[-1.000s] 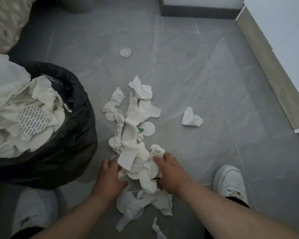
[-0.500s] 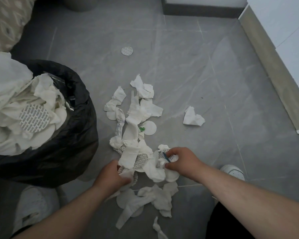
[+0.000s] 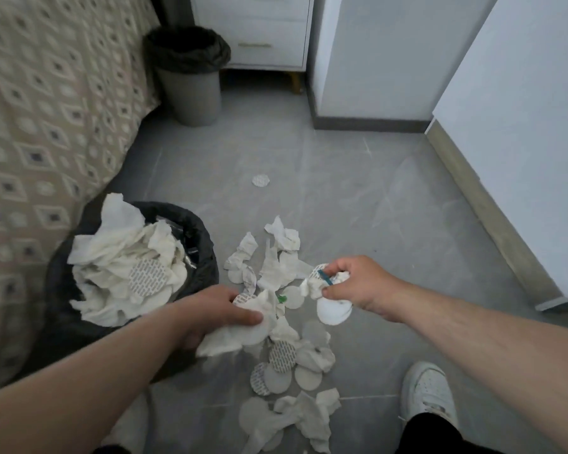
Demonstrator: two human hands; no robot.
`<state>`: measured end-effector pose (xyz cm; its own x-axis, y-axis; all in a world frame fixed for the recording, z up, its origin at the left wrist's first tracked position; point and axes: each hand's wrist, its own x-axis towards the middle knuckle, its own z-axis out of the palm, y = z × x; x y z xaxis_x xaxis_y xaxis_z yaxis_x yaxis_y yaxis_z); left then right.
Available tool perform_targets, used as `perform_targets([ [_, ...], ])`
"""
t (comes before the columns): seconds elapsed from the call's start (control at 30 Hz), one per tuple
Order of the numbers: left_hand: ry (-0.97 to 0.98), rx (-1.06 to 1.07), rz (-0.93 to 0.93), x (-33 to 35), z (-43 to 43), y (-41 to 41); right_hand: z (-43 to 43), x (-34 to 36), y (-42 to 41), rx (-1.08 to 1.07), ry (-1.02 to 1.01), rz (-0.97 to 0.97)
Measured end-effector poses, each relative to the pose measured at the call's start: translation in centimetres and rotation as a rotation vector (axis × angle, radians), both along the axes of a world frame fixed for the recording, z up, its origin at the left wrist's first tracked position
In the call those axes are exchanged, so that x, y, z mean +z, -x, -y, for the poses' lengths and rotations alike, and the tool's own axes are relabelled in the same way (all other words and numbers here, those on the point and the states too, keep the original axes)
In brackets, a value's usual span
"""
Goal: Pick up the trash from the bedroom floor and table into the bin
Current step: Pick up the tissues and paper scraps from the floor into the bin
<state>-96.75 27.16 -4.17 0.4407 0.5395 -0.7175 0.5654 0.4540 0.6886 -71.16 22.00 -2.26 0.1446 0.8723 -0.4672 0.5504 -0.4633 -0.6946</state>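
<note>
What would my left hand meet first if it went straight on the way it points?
Likely the loose tissues on the floor just beyond the left hand; height above them is unclear.

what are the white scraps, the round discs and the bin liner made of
White scraps: seemingly soft tissue paper, matt, limp and crumpled.
Round discs: thin flat sheet, some faces plain, some with fine grey print; maybe paper-backed foil seals, hard to tell.
Bin liner: thin black plastic film, faint sheen, gathered in folds over the rim.

tissues (image 3: 277,273) white | bin liner (image 3: 204,244) black | floor (image 3: 358,198) grey marbled | bedspread (image 3: 53,103) beige, diamond-patterned | shoe (image 3: 428,393) white
</note>
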Motion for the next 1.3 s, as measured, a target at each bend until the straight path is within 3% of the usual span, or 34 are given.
perform_targets([
  [0.17,-0.060,0.020,0.021,7.7,-2.0,1.7,-0.5,6.9,2.2,-0.046,-0.136,-0.086],
  [0.3,-0.088,0.078,0.118,11.0,-2.5,4.2,-1.1,8.1,3.9,-0.143,-0.160,-0.202],
  [0.5,-0.019,0.536,0.236,8.2,-3.3,9.6,-2.9,5.5,5.6,-0.177,-0.118,-0.328],
  [0.6,-0.163,0.798,0.160,5.6,-5.7,12.9,-3.6,4.1,5.8,-0.188,-0.104,-0.331],
  [0.67,-0.321,0.860,0.044,3.7,-6.9,14.0,-3.8,3.4,5.9,-0.174,-0.084,-0.315],
  [0.8,-0.582,0.714,-0.178,1.1,-7.2,12.5,-3.9,2.5,6.4,-0.161,-0.032,-0.287],
  [0.93,-0.696,0.579,-0.302,-0.8,-7.5,11.4,-4.0,2.3,7.5,-0.132,-0.009,-0.276],
  [1.07,-0.955,0.450,-0.573,0.5,-6.8,13.0,-4.4,3.1,9.1,-0.106,-0.009,-0.276],
  [1.13,-1.075,0.425,-0.605,1.4,-5.7,14.1,-4.7,3.4,9.9,-0.092,-0.016,-0.265],
  [1.23,-1.130,0.325,-0.609,0.6,-4.0,16.2,-4.9,3.5,11.2,-0.081,-0.016,-0.265],
  [1.3,-1.067,0.177,-0.635,-1.0,-2.8,17.2,-5.0,3.4,12.4,-0.062,-0.008,-0.236],
])
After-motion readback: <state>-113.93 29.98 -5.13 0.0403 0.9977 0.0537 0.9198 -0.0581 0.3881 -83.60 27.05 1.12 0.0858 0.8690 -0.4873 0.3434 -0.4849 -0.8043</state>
